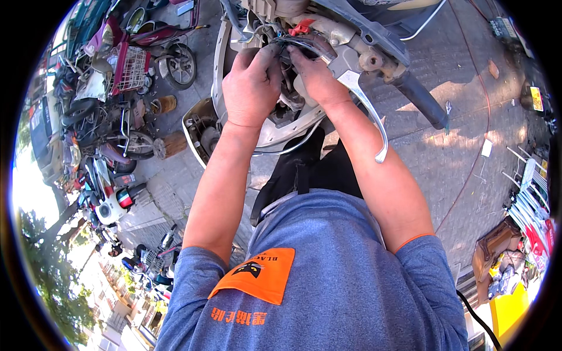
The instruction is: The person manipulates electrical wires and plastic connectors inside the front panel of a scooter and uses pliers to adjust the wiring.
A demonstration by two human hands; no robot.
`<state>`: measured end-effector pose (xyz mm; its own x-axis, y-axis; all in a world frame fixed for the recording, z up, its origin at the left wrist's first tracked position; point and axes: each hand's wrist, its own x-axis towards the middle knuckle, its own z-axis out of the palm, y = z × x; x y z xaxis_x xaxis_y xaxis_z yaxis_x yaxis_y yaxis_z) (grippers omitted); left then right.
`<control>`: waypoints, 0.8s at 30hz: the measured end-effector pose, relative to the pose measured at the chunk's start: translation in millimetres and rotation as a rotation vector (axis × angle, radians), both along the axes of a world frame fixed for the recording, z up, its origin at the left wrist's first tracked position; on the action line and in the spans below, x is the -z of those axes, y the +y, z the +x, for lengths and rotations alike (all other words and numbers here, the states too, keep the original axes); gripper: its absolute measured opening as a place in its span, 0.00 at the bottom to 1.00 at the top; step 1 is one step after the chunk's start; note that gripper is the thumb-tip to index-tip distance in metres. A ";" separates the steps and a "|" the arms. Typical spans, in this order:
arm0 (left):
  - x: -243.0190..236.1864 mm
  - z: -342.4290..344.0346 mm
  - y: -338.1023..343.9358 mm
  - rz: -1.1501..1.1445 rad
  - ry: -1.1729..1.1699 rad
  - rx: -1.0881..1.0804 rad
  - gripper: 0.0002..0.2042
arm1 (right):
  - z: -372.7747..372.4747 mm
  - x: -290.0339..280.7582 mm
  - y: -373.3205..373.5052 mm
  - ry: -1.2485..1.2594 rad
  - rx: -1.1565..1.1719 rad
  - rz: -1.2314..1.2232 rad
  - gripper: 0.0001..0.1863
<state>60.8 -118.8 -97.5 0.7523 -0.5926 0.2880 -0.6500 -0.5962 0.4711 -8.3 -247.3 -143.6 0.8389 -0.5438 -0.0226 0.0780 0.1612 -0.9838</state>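
My left hand (253, 85) and my right hand (318, 76) meet at the opened front of a scooter, with their fingertips close together. Both are closed in a pinch on dark wires (285, 42), though the fingers hide much of what lies between them. Just above, a red piece (302, 27) sits against the metal handlebar (345, 33). A silver brake lever (367, 111) reaches down over my right forearm, and the black handlebar grip (418, 98) points to the right. Below my hands curves the pale scooter cowling (280, 132), its inner parts partly covered.
A detached panel (202, 130) stands left of the cowling. Parked motorbikes and a scooter with a white basket (132, 69) line the left side, near a wooden stump (170, 145). A reddish hose (483, 88) crosses the paving at right. A cardboard box (490, 248) lies lower right.
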 end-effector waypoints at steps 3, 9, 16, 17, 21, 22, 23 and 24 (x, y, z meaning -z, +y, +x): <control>-2.3 -0.8 -5.2 0.016 -0.007 -0.002 0.10 | 7.3 40.9 -8.5 -0.083 -0.027 0.071 0.10; 10.1 -6.9 -13.2 -0.266 0.277 -0.221 0.07 | 8.8 54.3 -7.7 -0.066 -0.039 0.205 0.17; 10.7 -20.2 -23.2 -0.377 0.366 -0.262 0.08 | 9.7 48.6 -6.6 0.052 0.009 0.254 0.17; 6.7 -21.6 -24.5 -0.343 0.289 -0.219 0.08 | 12.1 53.2 -9.7 0.094 -0.016 0.188 0.17; 7.8 -17.7 -23.8 -0.283 0.121 -0.169 0.07 | 13.8 63.0 -10.9 0.029 -0.040 0.168 0.18; 8.4 -16.0 -23.9 -0.261 0.088 -0.160 0.06 | 15.8 66.2 -11.5 0.057 -0.036 0.071 0.17; 8.7 -14.9 -24.0 -0.250 0.072 -0.148 0.06 | 20.6 69.5 -12.0 0.085 -0.030 -0.025 0.17; 8.8 -13.8 -24.4 -0.240 0.056 -0.135 0.06 | 21.0 72.6 -13.0 0.076 -0.017 -0.063 0.16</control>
<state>47.0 -143.2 -106.3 0.8382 -0.4058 0.3643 -0.5417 -0.5424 0.6422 12.6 -260.3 -216.2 0.8452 -0.5318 -0.0522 0.0010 0.0992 -0.9951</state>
